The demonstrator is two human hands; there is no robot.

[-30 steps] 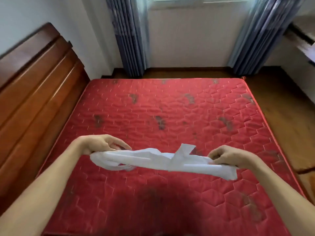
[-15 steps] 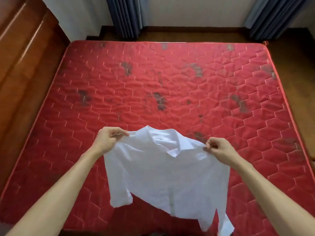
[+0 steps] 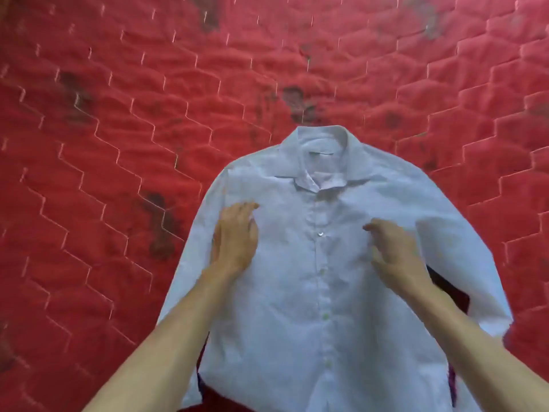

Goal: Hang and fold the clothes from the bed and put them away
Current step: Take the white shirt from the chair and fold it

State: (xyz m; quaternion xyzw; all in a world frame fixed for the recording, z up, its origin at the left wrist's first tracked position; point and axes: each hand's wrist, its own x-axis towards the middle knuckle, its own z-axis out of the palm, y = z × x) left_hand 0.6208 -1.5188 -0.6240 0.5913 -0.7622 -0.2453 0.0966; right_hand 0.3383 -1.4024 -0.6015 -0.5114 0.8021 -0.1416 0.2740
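A: Where is the shirt?

B: The white shirt (image 3: 326, 307) lies spread on the bed (image 3: 118, 114), front up. Its collar (image 3: 320, 150) points away from the person and its hem lies toward the near edge of the view. The bed's cover is red, quilted in hexagons, with dark stains (image 3: 160, 224) here and there.

A: Is it buttoned?

B: A row of small buttons (image 3: 320, 233) runs down the middle. The front looks closed, though the blur makes it hard to say that for each one.

A: And the sleeves?

B: There are 2, each lying down along the body. The left sleeve (image 3: 190, 251) sits close against the side. The right sleeve (image 3: 463, 251) bows a little outward, with a dark gap between it and the body.

A: What are the hands doing?

B: Both are at the chest of the shirt, 1 on each side of the button row. The left hand (image 3: 234, 239) lies palm down on the left panel. Its fingers (image 3: 246, 209) are fairly straight and close together, flat on the cloth, and they grasp nothing.

A: The right?

B: The right hand (image 3: 395, 254) is over the right panel, its fingers (image 3: 372, 227) spread and loosely bent, tips toward the cloth. They are released as well, with no fold of fabric pinched between them. Whether the tips touch the shirt or sit just above it, I cannot tell.
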